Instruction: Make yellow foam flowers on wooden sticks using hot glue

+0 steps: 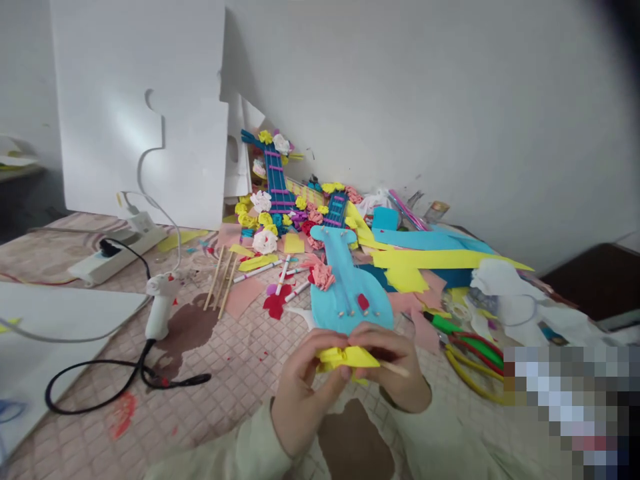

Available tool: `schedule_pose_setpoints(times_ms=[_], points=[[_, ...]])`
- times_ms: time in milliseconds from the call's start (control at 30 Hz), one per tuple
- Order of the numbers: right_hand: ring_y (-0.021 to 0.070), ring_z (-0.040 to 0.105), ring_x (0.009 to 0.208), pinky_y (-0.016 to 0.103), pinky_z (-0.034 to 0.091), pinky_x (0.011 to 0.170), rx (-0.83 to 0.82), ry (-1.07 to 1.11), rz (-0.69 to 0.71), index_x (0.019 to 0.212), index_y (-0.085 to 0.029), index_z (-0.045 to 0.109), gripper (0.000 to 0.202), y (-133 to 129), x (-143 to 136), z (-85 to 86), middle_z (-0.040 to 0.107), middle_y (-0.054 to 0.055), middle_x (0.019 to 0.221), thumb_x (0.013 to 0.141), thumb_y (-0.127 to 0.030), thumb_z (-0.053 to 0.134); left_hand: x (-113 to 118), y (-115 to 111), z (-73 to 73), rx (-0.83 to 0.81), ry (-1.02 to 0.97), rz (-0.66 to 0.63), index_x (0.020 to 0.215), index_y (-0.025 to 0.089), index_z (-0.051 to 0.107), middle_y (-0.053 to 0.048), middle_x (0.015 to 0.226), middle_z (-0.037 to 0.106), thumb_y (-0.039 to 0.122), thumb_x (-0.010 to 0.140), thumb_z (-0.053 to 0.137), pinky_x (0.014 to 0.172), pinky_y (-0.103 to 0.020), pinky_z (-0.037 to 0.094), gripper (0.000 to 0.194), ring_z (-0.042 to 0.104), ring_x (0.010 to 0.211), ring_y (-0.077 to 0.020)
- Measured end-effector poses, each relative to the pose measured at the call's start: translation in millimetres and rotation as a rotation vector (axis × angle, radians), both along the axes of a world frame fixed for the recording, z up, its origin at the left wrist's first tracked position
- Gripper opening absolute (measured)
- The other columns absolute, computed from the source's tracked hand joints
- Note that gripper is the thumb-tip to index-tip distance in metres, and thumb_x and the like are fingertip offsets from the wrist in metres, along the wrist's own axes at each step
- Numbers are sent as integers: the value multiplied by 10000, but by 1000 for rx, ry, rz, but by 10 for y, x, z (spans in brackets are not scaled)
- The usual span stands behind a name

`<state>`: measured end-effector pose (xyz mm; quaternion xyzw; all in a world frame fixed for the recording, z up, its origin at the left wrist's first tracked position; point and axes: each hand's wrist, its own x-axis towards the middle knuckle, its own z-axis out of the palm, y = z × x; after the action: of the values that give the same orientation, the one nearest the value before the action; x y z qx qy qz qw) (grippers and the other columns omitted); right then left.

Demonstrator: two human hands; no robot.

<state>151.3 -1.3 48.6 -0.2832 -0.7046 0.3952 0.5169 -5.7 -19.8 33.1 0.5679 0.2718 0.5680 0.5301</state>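
Note:
Both hands meet at the front centre, just below a light blue guitar-shaped cutout (340, 283) with a coral paper flower (321, 273) on its left side. Folded yellow paper (357, 357) is pinched between them. My left hand (307, 393) is closed on the paper's left end, thumb below and fingers on top. My right hand (397, 363) is closed around its right part, where a thin wooden stick (395, 368) runs from the paper across the fingers. The fingertips nearly touch over the paper.
A white glue gun (161, 307) with a black cable and a power strip (117, 250) lie left. Wooden sticks (220, 283) and markers (283, 275) are beyond the hands. Paper flowers (265, 241) pile at the wall; scissors (470, 380) lie right.

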Motion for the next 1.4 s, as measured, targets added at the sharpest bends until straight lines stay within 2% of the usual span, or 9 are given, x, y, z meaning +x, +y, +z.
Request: schedule_pose_setpoints(times_ms=[167, 333, 533, 667, 767, 867, 1033, 1167, 1400], points=[[118, 503, 604, 239, 400, 508, -36, -75, -65, 910, -247, 658, 254, -43, 85, 25, 568, 29, 752, 659, -225, 690, 78, 4, -29, -62, 23, -44, 913, 190, 586, -65, 897, 582, 211, 722, 618, 718, -282, 467, 195, 562, 836, -182], [69, 410, 492, 204, 343, 431, -32, -118, -195, 822, -171, 659, 249, -93, 21, 113, 543, 5, 690, 625, -317, 703, 93, 61, -14, -191, 60, -17, 891, 174, 612, -54, 868, 632, 281, 659, 673, 660, -263, 484, 262, 580, 771, -171], [48, 412, 516, 173, 369, 475, -21, -220, -309, 923, -237, 643, 247, -111, 35, 351, 544, -42, 779, 723, -374, 593, 140, 194, 55, -150, 85, 118, 942, 180, 602, -29, 909, 624, 308, 636, 693, 658, -219, 475, 344, 578, 782, -151], [32, 418, 511, 151, 339, 449, -24, -210, -343, 942, -201, 633, 257, 27, 47, 446, 527, -59, 715, 764, -360, 536, 218, 372, 109, -116, 62, 142, 1011, 172, 574, -36, 969, 613, 336, 663, 666, 718, -234, 470, 395, 579, 823, -156], [25, 402, 484, 148, 330, 433, -16, -186, -321, 964, -156, 629, 353, 193, 60, 435, 522, -61, 671, 759, -417, 508, 249, 480, 110, -99, 32, 158, 1017, 163, 570, -39, 963, 616, 343, 645, 677, 708, -243, 473, 427, 582, 809, -159], [33, 387, 483, 165, 348, 441, 20, -162, -240, 905, -149, 657, 338, 269, 70, 389, 547, -35, 691, 665, -387, 638, 216, 492, 81, -49, 23, 178, 984, 159, 585, -53, 949, 614, 317, 641, 684, 706, -261, 477, 390, 581, 806, -164], [52, 431, 512, 202, 386, 489, 199, -86, -75, 936, -209, 667, 268, 92, 68, 271, 598, 18, 822, 672, -256, 676, 83, 341, 12, 132, 21, 122, 852, 181, 633, -60, 895, 610, 215, 646, 688, 754, -303, 470, 216, 572, 855, -188], [67, 466, 505, 206, 391, 459, 269, -19, -103, 933, -210, 668, 253, -64, 27, 217, 612, 33, 775, 681, -217, 673, 34, 225, 12, 209, 44, 19, 886, 189, 638, -83, 915, 607, 181, 702, 637, 770, -326, 465, 184, 564, 890, -204], [89, 516, 553, 210, 421, 466, 264, -23, -165, 908, -233, 662, 213, -131, -3, 194, 629, 40, 784, 695, -232, 660, 61, 174, 30, 251, 15, -21, 912, 217, 625, -68, 919, 599, 139, 730, 601, 770, -319, 461, 200, 559, 891, -194]])
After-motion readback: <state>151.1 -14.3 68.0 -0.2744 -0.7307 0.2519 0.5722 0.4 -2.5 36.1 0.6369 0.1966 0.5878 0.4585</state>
